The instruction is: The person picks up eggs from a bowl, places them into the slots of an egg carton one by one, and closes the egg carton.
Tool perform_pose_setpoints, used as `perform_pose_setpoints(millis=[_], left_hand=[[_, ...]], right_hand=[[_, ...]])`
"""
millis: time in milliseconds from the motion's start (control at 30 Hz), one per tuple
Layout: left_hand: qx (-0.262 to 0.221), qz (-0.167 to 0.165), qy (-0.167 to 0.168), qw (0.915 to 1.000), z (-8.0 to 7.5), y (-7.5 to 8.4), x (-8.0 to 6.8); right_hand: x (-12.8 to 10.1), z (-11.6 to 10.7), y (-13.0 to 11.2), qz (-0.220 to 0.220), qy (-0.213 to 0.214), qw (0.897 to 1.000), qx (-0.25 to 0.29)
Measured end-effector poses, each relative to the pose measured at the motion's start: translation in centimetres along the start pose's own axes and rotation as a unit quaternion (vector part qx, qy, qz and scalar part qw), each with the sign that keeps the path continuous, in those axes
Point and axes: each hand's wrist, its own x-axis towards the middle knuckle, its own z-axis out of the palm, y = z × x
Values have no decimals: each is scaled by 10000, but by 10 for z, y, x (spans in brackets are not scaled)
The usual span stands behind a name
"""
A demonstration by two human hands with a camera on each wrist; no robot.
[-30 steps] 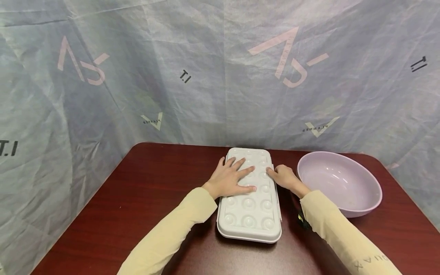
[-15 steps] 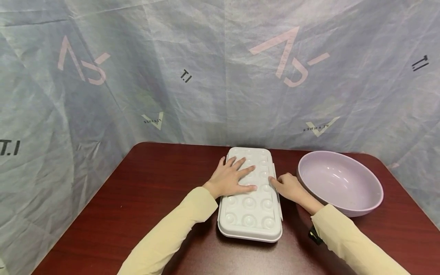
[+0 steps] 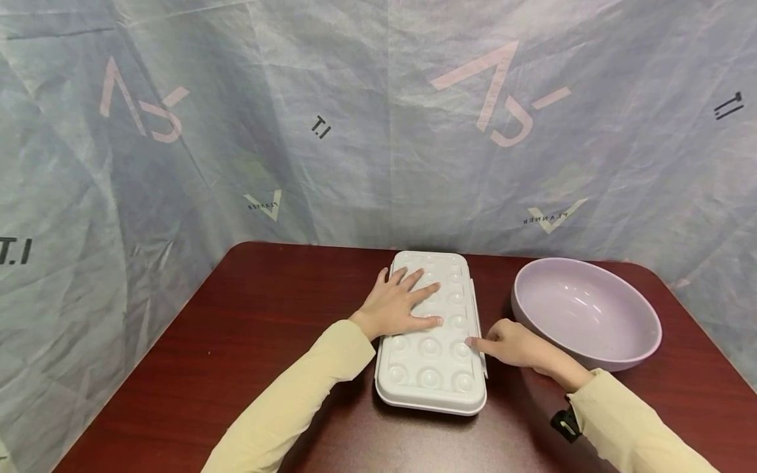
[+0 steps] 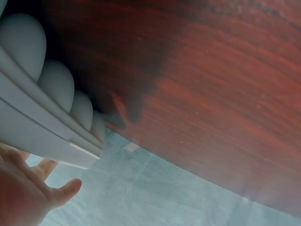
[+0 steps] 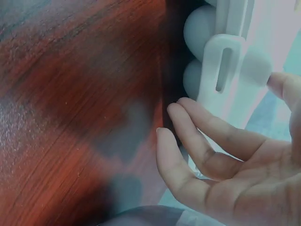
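Note:
A closed white plastic egg box (image 3: 430,368) with a dimpled lid lies lengthwise in the middle of the dark red table (image 3: 266,315). My left hand (image 3: 402,305) rests flat on the lid, fingers spread. My right hand (image 3: 508,345) sits at the box's right edge near its front end, one fingertip on the lid's rim. In the right wrist view the fingers (image 5: 207,141) lie loosely curled just below the white latch (image 5: 223,66), holding nothing. The left wrist view shows the box's rounded underside (image 4: 42,108) and my left hand (image 4: 28,188) beyond it.
A wide lavender bowl (image 3: 585,315) with nothing in it stands on the table right of the box, close behind my right hand. A wrinkled grey-blue printed sheet hangs around the table's far and side edges.
My right hand has slid along the box's right edge from its middle toward the near end. The left hand stays flat on the lid, and the box has not moved.

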Motion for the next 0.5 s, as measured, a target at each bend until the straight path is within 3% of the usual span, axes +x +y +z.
perform_pose_setpoints(millis=[200,500], left_hand=[[-21,-8,26,10000,-1,-1,-1],[-115,1,35,9999,-1,1,-2]], right_hand=[[-5,5,-4,-291,254,9990,-222],[-12,0,-2,-696,-386,9967,-132]])
